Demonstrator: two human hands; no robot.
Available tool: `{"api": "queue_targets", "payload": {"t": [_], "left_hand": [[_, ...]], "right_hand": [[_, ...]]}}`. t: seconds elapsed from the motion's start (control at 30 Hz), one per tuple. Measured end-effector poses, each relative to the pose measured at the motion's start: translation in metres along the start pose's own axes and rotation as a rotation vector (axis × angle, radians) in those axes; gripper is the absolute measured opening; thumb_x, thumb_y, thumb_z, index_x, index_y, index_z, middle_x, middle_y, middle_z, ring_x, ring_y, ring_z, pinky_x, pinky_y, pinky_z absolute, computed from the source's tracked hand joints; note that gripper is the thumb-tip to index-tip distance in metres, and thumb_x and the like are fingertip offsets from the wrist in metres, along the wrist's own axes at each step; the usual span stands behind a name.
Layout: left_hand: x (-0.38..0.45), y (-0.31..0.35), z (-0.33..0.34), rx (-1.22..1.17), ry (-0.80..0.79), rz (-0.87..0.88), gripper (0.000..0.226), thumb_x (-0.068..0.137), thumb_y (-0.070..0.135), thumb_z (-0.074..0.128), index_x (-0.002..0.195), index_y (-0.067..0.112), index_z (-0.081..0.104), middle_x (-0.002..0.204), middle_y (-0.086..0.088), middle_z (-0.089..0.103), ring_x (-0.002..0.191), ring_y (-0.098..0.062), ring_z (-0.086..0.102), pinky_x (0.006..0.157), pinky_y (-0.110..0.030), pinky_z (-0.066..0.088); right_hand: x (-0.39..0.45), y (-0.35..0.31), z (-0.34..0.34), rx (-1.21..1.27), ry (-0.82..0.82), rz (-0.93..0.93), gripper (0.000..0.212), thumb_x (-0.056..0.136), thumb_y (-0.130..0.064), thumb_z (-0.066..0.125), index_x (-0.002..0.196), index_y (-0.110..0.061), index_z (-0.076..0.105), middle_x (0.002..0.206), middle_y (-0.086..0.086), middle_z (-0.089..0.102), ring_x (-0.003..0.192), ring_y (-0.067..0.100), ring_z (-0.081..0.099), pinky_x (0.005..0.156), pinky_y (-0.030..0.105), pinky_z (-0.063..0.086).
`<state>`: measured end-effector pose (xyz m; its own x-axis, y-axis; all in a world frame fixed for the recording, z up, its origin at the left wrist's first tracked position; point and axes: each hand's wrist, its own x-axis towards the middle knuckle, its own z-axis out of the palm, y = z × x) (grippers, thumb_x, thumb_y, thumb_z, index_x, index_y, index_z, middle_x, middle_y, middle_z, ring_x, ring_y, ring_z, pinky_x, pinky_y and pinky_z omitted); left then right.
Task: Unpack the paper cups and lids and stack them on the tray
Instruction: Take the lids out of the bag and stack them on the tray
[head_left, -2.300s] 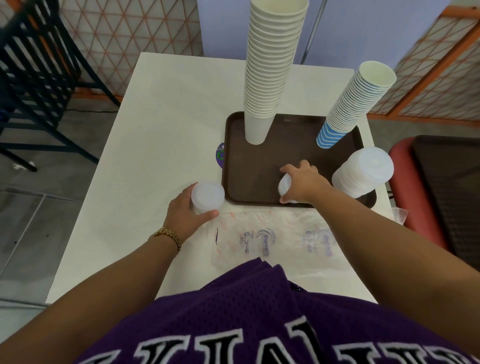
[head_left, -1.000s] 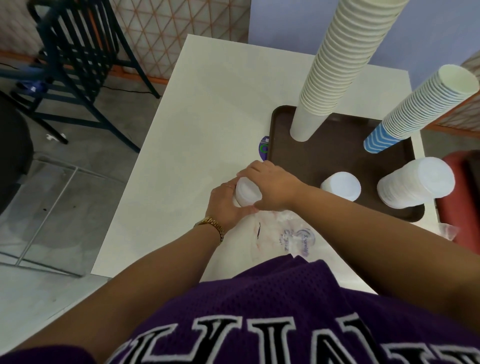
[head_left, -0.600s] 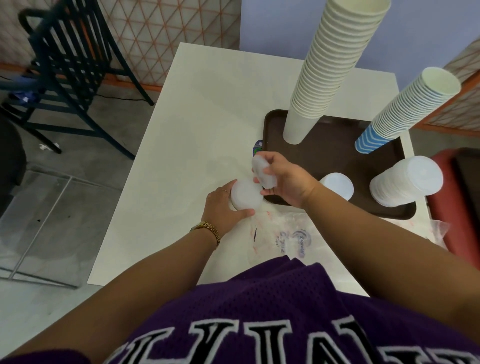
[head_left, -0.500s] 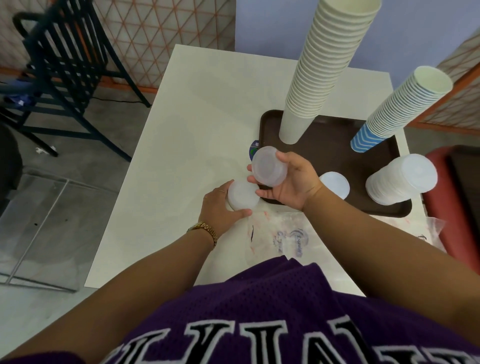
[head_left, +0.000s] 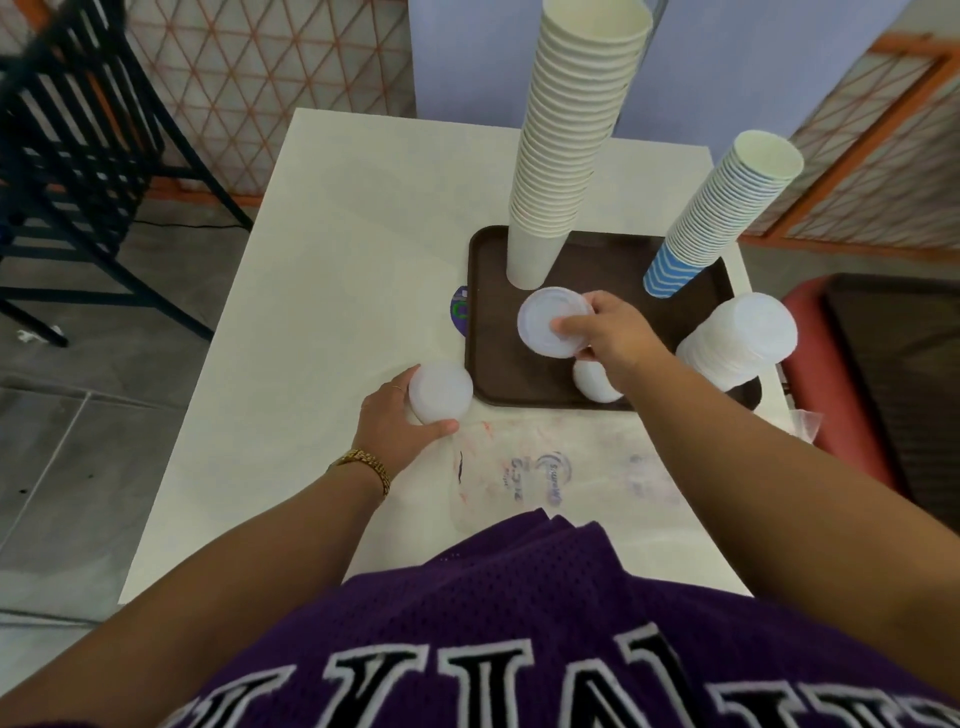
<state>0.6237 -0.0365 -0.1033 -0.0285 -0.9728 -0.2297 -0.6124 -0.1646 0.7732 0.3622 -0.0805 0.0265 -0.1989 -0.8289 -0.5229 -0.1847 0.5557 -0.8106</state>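
Observation:
A brown tray (head_left: 618, 260) on the white table carries a tall stack of cream paper cups (head_left: 566, 140), a leaning stack of blue-striped cups (head_left: 722, 208), a big pile of white lids (head_left: 737, 338) and a small pile of lids (head_left: 592, 382) at its front edge. My right hand (head_left: 608, 332) holds a few white lids (head_left: 550, 325) above the tray, just over the small pile. My left hand (head_left: 395, 415) grips a short stack of lids (head_left: 440, 399) standing on the table left of the tray.
An empty printed plastic bag (head_left: 545, 478) lies flat on the table in front of the tray. A round sticker (head_left: 460, 312) shows at the tray's left edge. A black metal rack (head_left: 67, 156) stands on the floor to the left, a red seat (head_left: 852, 395) to the right.
My right hand took a few lids off the stack in my left hand and carried them right, over the tray. My left hand stayed on its stack.

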Motion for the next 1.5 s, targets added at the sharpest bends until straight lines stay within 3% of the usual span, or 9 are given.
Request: {"api": "queue_targets", "payload": {"t": [0.17,0.43,0.67,0.8,0.93,1.03,1.2,1.33,1.5], "left_hand": [[0.001,0.0,0.001,0.011,0.004,-0.017,0.094,0.063,0.048,0.087,0.142,0.023,0.044,0.14,0.001,0.052,0.126,-0.021,0.049,0.108,-0.037,0.04],[0.0,0.002,0.001,-0.028,0.005,-0.018,0.092,0.063,0.043,0.089,0.142,0.024,0.045,0.137,0.003,0.054,0.123,-0.018,0.05,0.106,-0.036,0.041],[-0.003,0.008,0.001,-0.044,0.004,-0.029,0.089,0.066,0.039,0.088,0.141,0.025,0.044,0.138,0.004,0.052,0.115,-0.011,0.044,0.105,-0.035,0.04],[-0.004,0.009,0.001,-0.045,-0.001,-0.04,0.088,0.066,0.039,0.088,0.142,0.025,0.044,0.138,0.002,0.052,0.12,-0.016,0.047,0.105,-0.037,0.042],[-0.004,0.01,0.001,-0.032,-0.005,-0.056,0.089,0.067,0.041,0.087,0.143,0.025,0.042,0.139,0.001,0.051,0.125,-0.021,0.048,0.106,-0.04,0.043],[-0.003,0.009,0.002,-0.025,-0.009,-0.064,0.09,0.066,0.042,0.087,0.143,0.025,0.042,0.139,0.001,0.051,0.125,-0.022,0.048,0.106,-0.039,0.042],[-0.003,0.008,0.002,-0.02,-0.008,-0.074,0.091,0.065,0.043,0.087,0.142,0.026,0.042,0.139,0.001,0.051,0.124,-0.021,0.048,0.104,-0.039,0.044],[-0.004,0.009,0.003,-0.018,0.0,-0.069,0.092,0.066,0.043,0.087,0.143,0.025,0.041,0.14,0.001,0.051,0.124,-0.021,0.048,0.104,-0.039,0.044],[-0.006,0.01,0.003,-0.03,0.001,-0.073,0.097,0.064,0.044,0.088,0.145,0.023,0.04,0.142,0.001,0.049,0.127,-0.021,0.047,0.107,-0.041,0.043]], "right_hand": [[0.008,0.014,-0.045,-0.214,0.159,-0.034,0.032,0.083,-0.013,0.075,0.108,-0.018,0.056,0.106,0.003,0.06,0.096,0.022,0.058,0.068,0.03,0.05],[0.02,0.04,-0.067,-0.399,0.176,0.065,0.027,0.089,-0.019,0.07,0.116,-0.015,0.064,0.116,0.008,0.063,0.103,0.027,0.06,0.083,0.037,0.056],[0.028,0.049,-0.065,-0.628,0.232,-0.03,0.035,0.091,-0.027,0.068,0.123,-0.016,0.06,0.122,0.006,0.061,0.102,0.024,0.06,0.078,0.028,0.045],[0.03,0.047,-0.064,-0.67,0.212,-0.035,0.035,0.095,-0.028,0.063,0.128,-0.017,0.056,0.124,0.006,0.062,0.105,0.023,0.059,0.083,0.028,0.046],[0.031,0.046,-0.063,-0.739,0.214,-0.058,0.03,0.098,-0.028,0.057,0.127,-0.018,0.055,0.121,0.006,0.063,0.093,0.018,0.054,0.078,0.027,0.043],[0.03,0.046,-0.061,-0.795,0.219,-0.091,0.037,0.097,-0.031,0.056,0.131,-0.018,0.052,0.125,0.006,0.061,0.101,0.022,0.058,0.08,0.029,0.046],[0.022,0.044,-0.049,-0.888,0.175,-0.258,0.059,0.088,-0.052,0.062,0.138,-0.023,0.048,0.141,0.007,0.044,0.128,0.027,0.043,0.101,0.043,0.043],[0.015,0.035,-0.031,-1.015,0.143,-0.419,0.052,0.09,-0.046,0.063,0.136,-0.025,0.051,0.143,0.004,0.044,0.131,0.025,0.038,0.105,0.04,0.039],[0.003,0.028,0.008,-1.099,-0.109,-0.575,0.044,0.091,-0.036,0.065,0.133,-0.026,0.055,0.142,-0.002,0.046,0.13,0.02,0.039,0.105,0.035,0.038]]}}
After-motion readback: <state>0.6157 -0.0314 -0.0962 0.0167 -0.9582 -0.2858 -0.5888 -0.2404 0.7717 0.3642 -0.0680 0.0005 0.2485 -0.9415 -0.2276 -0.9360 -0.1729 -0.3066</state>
